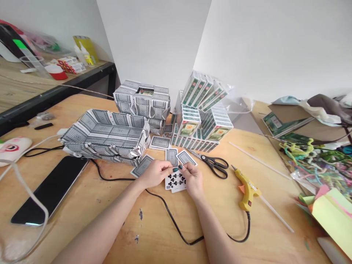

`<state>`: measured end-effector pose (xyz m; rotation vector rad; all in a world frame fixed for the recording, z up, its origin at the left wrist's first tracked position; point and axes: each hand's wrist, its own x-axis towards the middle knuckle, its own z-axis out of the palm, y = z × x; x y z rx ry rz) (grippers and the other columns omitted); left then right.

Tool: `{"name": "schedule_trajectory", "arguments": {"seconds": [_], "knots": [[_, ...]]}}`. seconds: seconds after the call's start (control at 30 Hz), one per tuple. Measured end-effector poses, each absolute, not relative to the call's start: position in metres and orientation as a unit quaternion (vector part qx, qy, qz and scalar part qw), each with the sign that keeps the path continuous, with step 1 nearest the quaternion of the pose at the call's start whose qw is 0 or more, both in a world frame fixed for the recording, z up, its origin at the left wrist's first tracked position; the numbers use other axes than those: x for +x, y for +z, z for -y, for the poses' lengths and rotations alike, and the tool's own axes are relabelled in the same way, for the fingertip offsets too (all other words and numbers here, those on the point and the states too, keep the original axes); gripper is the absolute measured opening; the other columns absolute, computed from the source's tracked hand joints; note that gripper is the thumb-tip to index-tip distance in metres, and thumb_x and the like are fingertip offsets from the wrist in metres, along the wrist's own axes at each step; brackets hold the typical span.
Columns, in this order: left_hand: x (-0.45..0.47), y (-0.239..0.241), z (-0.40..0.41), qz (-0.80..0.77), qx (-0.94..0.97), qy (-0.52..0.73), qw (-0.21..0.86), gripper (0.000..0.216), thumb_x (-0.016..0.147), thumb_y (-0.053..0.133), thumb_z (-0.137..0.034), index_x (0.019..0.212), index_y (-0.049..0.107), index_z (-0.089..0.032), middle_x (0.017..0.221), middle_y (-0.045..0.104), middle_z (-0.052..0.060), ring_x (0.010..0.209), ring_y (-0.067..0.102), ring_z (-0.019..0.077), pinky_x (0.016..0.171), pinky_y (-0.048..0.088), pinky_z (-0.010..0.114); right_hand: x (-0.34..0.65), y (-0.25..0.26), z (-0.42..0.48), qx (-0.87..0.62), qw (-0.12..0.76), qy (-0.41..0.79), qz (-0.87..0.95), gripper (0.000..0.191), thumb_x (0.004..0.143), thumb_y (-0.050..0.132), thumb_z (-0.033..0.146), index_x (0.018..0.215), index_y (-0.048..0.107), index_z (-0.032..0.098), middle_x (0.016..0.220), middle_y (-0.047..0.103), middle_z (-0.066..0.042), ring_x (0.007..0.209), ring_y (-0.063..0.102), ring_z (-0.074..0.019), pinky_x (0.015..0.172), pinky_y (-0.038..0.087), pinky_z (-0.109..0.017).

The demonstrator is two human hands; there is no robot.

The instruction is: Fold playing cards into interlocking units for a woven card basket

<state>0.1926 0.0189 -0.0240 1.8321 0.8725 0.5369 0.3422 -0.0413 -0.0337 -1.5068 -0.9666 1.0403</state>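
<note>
My left hand [154, 173] and my right hand [193, 179] meet at the middle of the wooden table [154, 227], both pinching a playing card [176, 181] that lies face up and shows black clubs. Fingers of both hands are curled on its top edge. Just beyond the hands several loose cards [172, 156] lie face down. A boat-shaped tray made of folded cards [106, 136] stands to the left of them.
A second folded-card box [143, 99] and stacked card packs [202, 119] stand behind. Black scissors [214, 164] and a yellow glue gun [246, 187] lie right, with its black cord [170, 216] under my arms. A phone [52, 189] lies left; craft clutter [316, 161] at right.
</note>
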Motion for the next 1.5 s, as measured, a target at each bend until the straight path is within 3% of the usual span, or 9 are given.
{"name": "schedule_trajectory", "arguments": {"seconds": [0.13, 0.23, 0.33, 0.53, 0.7, 1.03, 1.5], "knots": [[0.193, -0.024, -0.019, -0.364, 0.748, 0.237, 0.503, 0.028, 0.079, 0.047, -0.035, 0.064, 0.057, -0.013, 0.056, 0.05, -0.002, 0.055, 0.043, 0.0097, 0.051, 0.032, 0.019, 0.341, -0.032, 0.041, -0.618, 0.532, 0.437, 0.378, 0.028, 0.07, 0.06, 0.043, 0.06, 0.054, 0.017, 0.052, 0.043, 0.003, 0.048, 0.037, -0.0101, 0.046, 0.029, -0.022], [0.194, -0.023, -0.019, -0.381, 0.712, 0.28, 0.519, 0.028, 0.08, 0.045, -0.035, 0.069, 0.058, -0.013, 0.062, 0.055, -0.001, 0.059, 0.048, 0.0114, 0.055, 0.036, 0.02, 0.34, -0.028, 0.04, -0.593, 0.568, 0.444, 0.358, 0.027, 0.073, 0.059, 0.043, 0.083, 0.061, 0.018, 0.065, 0.055, -0.001, 0.057, 0.048, -0.013, 0.052, 0.037, -0.024], [0.195, -0.025, -0.021, -0.414, 0.657, 0.347, 0.526, 0.026, 0.08, 0.046, -0.035, 0.076, 0.059, -0.013, 0.068, 0.059, 0.002, 0.065, 0.052, 0.0134, 0.059, 0.04, 0.023, 0.34, -0.023, 0.039, -0.55, 0.585, 0.484, 0.348, 0.034, 0.072, 0.061, 0.042, 0.096, 0.057, 0.019, 0.074, 0.061, -0.003, 0.061, 0.053, -0.0153, 0.053, 0.043, -0.026], [0.194, -0.032, -0.025, -0.426, 0.621, 0.377, 0.54, 0.027, 0.077, 0.051, -0.033, 0.096, 0.056, -0.014, 0.074, 0.063, 0.003, 0.068, 0.058, 0.0155, 0.061, 0.044, 0.024, 0.341, -0.029, 0.038, -0.57, 0.563, 0.462, 0.38, 0.027, 0.071, 0.061, 0.043, 0.068, 0.058, 0.016, 0.061, 0.058, -0.001, 0.056, 0.051, -0.0142, 0.055, 0.043, -0.026], [0.192, -0.032, -0.026, -0.409, 0.639, 0.339, 0.556, 0.017, 0.074, 0.055, -0.029, 0.082, 0.061, -0.014, 0.076, 0.065, 0.002, 0.071, 0.059, 0.0147, 0.067, 0.046, 0.025, 0.345, -0.035, 0.037, -0.586, 0.583, 0.433, 0.359, 0.026, 0.074, 0.058, 0.042, 0.076, 0.059, 0.016, 0.068, 0.06, -0.001, 0.06, 0.052, -0.015, 0.057, 0.041, -0.026], [0.191, -0.031, -0.031, -0.401, 0.634, 0.317, 0.58, 0.022, 0.074, 0.058, -0.032, 0.083, 0.066, -0.014, 0.083, 0.068, 0.003, 0.075, 0.061, 0.0152, 0.071, 0.048, 0.026, 0.343, -0.034, 0.036, -0.588, 0.578, 0.43, 0.369, 0.03, 0.074, 0.058, 0.042, 0.088, 0.06, 0.015, 0.068, 0.058, -0.001, 0.062, 0.051, -0.0146, 0.057, 0.041, -0.025], [0.191, -0.031, -0.03, -0.405, 0.644, 0.289, 0.581, 0.023, 0.071, 0.06, -0.036, 0.075, 0.064, -0.014, 0.072, 0.066, 0.002, 0.066, 0.059, 0.0142, 0.062, 0.046, 0.025, 0.345, -0.035, 0.036, -0.626, 0.549, 0.394, 0.39, 0.032, 0.075, 0.054, 0.047, 0.073, 0.053, 0.016, 0.061, 0.05, 0.002, 0.057, 0.045, -0.012, 0.052, 0.036, -0.023]]}}
